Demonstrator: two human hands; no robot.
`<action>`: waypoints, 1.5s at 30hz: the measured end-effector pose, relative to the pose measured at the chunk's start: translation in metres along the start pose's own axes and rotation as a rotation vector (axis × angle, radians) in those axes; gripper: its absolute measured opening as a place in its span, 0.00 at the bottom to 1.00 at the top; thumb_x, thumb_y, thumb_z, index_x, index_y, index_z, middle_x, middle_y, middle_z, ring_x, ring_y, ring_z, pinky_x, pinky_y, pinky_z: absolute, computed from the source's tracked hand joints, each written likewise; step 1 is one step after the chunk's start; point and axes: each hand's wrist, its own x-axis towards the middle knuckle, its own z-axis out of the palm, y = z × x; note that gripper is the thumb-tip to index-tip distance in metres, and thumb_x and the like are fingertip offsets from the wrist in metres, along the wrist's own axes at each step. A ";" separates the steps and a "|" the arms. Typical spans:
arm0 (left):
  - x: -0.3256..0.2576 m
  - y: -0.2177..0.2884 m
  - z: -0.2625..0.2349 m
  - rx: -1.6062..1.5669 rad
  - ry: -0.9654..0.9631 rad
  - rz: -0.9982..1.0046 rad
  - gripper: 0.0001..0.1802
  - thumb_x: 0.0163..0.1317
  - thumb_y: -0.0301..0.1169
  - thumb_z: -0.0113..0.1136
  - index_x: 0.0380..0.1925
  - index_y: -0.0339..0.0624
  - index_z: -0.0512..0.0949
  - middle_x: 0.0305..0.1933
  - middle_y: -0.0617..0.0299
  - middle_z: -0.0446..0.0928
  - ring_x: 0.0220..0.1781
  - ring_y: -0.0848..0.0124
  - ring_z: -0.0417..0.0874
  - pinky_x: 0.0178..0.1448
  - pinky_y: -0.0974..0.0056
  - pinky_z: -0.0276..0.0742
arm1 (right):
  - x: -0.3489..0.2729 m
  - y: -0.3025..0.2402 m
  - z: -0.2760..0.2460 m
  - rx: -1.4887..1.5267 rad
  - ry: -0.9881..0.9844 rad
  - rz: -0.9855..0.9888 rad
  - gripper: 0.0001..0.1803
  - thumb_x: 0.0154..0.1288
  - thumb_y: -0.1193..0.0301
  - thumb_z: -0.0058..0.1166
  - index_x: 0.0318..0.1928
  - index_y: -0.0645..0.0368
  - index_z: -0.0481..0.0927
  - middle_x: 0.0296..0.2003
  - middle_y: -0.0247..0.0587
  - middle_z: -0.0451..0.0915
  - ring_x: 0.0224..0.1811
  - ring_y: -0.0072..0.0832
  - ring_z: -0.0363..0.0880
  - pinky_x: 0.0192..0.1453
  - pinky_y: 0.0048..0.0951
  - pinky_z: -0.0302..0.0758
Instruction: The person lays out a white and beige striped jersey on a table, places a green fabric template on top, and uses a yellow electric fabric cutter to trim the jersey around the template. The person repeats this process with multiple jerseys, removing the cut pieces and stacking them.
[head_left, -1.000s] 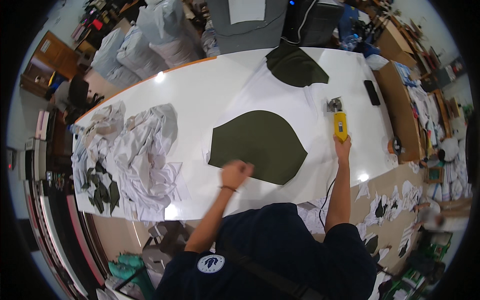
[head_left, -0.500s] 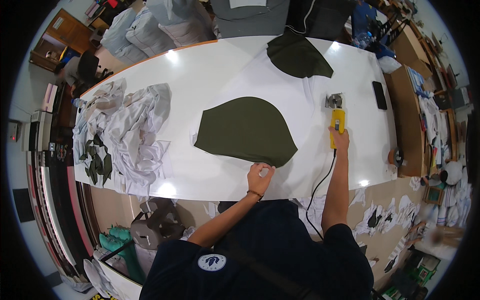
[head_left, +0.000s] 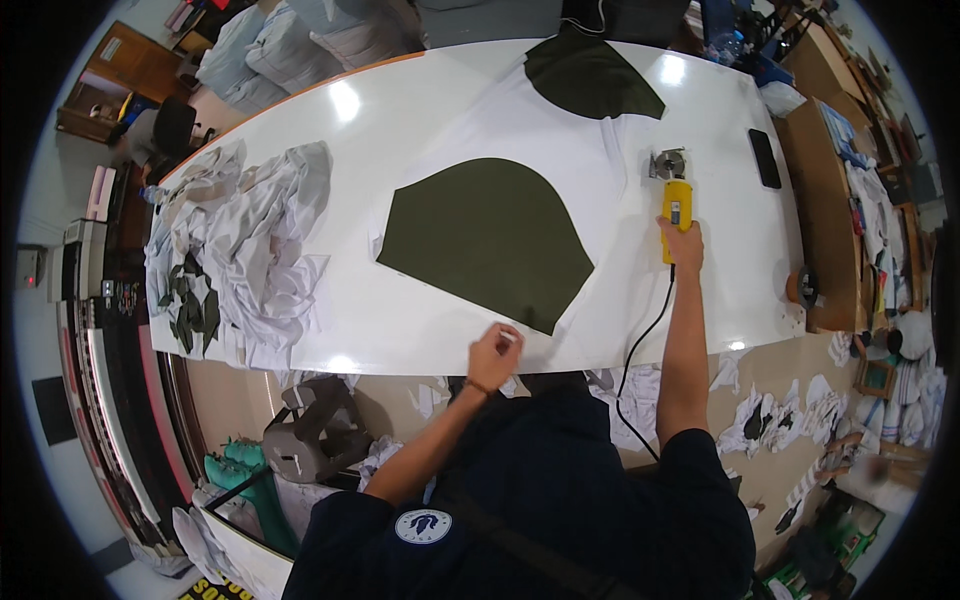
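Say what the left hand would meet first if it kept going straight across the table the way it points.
Probably the near pointed corner of the dark green fabric piece, just beyond the left hand; only bare white table lies between. Depth is hard to judge.

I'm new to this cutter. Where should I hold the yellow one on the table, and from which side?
Grip the yellow cutter by its long handle, from the near end where the cord leaves; the round blade sits at the far end. The right hand holds it so.

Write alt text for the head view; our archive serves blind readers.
A person's right hand grips a yellow corded cutter on a white table, beside a dark green fabric piece. The left hand pinches something white, unclear, at the near edge.
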 end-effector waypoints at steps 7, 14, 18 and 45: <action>0.075 -0.018 -0.079 0.786 0.384 0.286 0.45 0.62 0.56 0.67 0.73 0.44 0.64 0.77 0.40 0.57 0.78 0.38 0.56 0.76 0.37 0.56 | 0.030 0.023 -0.007 0.159 -0.229 -0.093 0.41 0.52 0.41 0.69 0.51 0.66 0.79 0.45 0.52 0.86 0.45 0.42 0.88 0.50 0.41 0.82; 0.062 -0.014 -0.109 0.995 0.247 0.003 0.60 0.58 0.68 0.63 0.80 0.44 0.52 0.83 0.38 0.44 0.83 0.31 0.42 0.82 0.34 0.42 | -0.076 0.068 -0.023 0.129 -0.111 -0.207 0.32 0.49 0.57 0.75 0.46 0.68 0.76 0.38 0.56 0.85 0.39 0.43 0.87 0.44 0.41 0.82; 0.090 -0.055 -0.142 0.852 0.323 0.298 0.57 0.61 0.65 0.62 0.79 0.41 0.53 0.83 0.40 0.48 0.84 0.40 0.47 0.83 0.38 0.45 | -0.137 0.078 -0.043 0.034 -0.140 -0.178 0.30 0.48 0.63 0.74 0.43 0.66 0.69 0.36 0.58 0.84 0.39 0.46 0.86 0.44 0.43 0.81; 0.038 -0.062 -0.074 0.802 0.424 0.177 0.51 0.66 0.62 0.58 0.80 0.44 0.55 0.84 0.40 0.44 0.85 0.40 0.42 0.83 0.36 0.38 | -0.174 0.060 -0.064 -0.381 -0.404 -0.448 0.33 0.55 0.58 0.68 0.60 0.52 0.71 0.41 0.59 0.86 0.46 0.59 0.85 0.49 0.54 0.81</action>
